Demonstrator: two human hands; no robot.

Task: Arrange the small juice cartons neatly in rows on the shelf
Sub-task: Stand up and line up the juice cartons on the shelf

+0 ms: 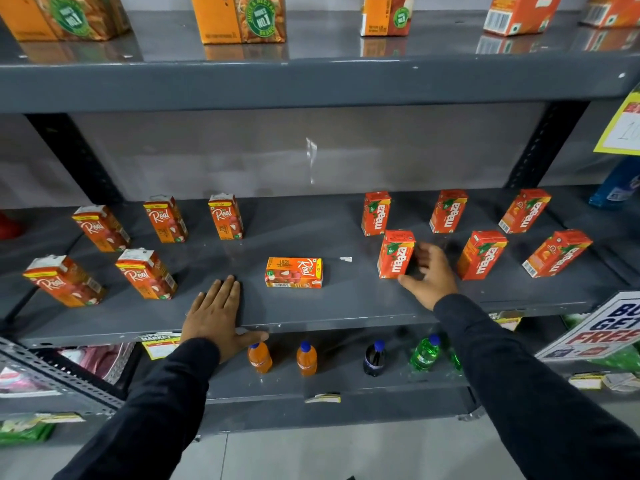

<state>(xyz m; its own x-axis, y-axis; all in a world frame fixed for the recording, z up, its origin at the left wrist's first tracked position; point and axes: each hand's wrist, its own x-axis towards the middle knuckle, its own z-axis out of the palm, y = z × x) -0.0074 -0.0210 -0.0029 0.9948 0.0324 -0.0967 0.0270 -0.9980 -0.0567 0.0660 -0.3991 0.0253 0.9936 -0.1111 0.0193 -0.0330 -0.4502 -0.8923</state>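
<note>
On the grey middle shelf (311,313) several small orange Real cartons (225,216) stand upright at the left in two rows. One Real litchi carton (293,273) lies flat on its side at the centre. At the right, several red Maaza cartons (447,211) stand in two rows. My right hand (429,271) wraps around the front-left Maaza carton (396,254), thumb at its base and fingers behind it. My left hand (216,310) lies flat, palm down, on the shelf's front edge, left of the fallen carton, holding nothing.
Large juice cartons (239,17) stand on the shelf above. Small soft-drink bottles (306,358) stand on the shelf below. A promotional sign (599,327) hangs at the right front edge, and a yellow price tag (620,126) hangs at the upper right. A blue bottle (616,185) stands at the far right.
</note>
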